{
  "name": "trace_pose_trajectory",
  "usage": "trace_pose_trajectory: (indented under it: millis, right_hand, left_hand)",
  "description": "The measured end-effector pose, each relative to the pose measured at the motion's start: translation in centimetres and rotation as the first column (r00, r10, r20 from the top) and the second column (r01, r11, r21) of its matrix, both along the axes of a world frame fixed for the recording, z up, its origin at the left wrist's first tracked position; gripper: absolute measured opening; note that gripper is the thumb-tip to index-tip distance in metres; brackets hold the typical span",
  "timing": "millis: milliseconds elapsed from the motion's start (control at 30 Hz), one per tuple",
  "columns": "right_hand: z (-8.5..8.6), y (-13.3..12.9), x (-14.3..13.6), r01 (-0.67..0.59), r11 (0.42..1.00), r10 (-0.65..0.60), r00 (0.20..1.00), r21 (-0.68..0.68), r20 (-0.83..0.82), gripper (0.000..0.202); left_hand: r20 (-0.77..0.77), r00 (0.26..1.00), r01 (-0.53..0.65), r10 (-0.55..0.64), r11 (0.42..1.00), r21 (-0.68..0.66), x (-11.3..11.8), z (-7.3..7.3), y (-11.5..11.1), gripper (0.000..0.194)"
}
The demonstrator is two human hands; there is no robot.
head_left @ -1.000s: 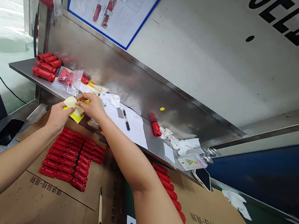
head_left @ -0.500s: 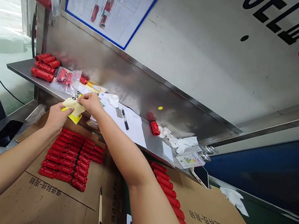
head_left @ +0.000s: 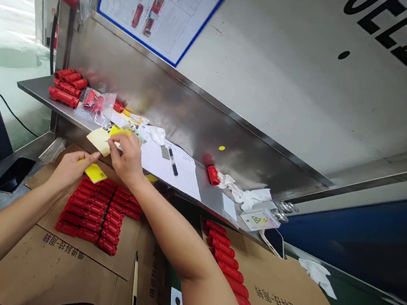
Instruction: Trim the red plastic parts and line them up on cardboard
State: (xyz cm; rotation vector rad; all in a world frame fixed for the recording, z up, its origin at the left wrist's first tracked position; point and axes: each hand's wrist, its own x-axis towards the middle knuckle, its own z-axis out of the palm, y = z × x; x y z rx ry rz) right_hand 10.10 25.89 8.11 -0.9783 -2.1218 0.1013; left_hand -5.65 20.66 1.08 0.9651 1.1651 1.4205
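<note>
Head: near shelf edge (head_left: 60,112), left hand (head_left: 71,168) pinches yellow label (head_left: 95,173), right hand (head_left: 128,157) pale sheet (head_left: 98,140).

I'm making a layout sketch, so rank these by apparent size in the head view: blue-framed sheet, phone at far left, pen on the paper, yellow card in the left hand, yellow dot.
1. Blue-framed sheet, though cut off
2. Phone
3. Yellow card, partly covered
4. Pen
5. Yellow dot

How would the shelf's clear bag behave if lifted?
The clear bag would probably crumple, since its film looks thin and wrinkled. The red parts inside may shift, because they lie at differing angles with slack film around them.
</note>
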Motion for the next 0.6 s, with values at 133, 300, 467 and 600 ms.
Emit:
trace_pose_trajectory:
  millis: [133,300,467,600]
  right_hand:
    - [-2.9,-6.7,-0.2,-0.163,0.979,0.156,0.986,0.123,0.064,0.018]
    - [-4.5,-13.3,0.0,-0.264,0.958,0.272,0.96,0.111,-0.07,0.016]
    - [-3.6,-16.7,-0.2,-0.148,0.84,-0.099,0.904,-0.522,-0.415,0.008]
    - [-3.0,-17.8,-1.2,-0.192,0.656,-0.214,0.88,-0.729,-0.425,0.003]
  left_hand:
    - [-0.116,0.983,0.142,-0.14,0.99,0.003,-0.4,0.3,-7.7,0.026]
    - [-0.444,0.885,0.21,-0.139,0.971,0.116,-1.4,-0.2,-13.4,0.018]
    - [-0.66,0.745,0.221,0.099,0.897,0.383,-2.8,-1.8,-15.0,0.032]
    - [-0.698,0.7,0.317,0.148,0.812,0.49,-3.3,-2.1,-15.7,0.033]
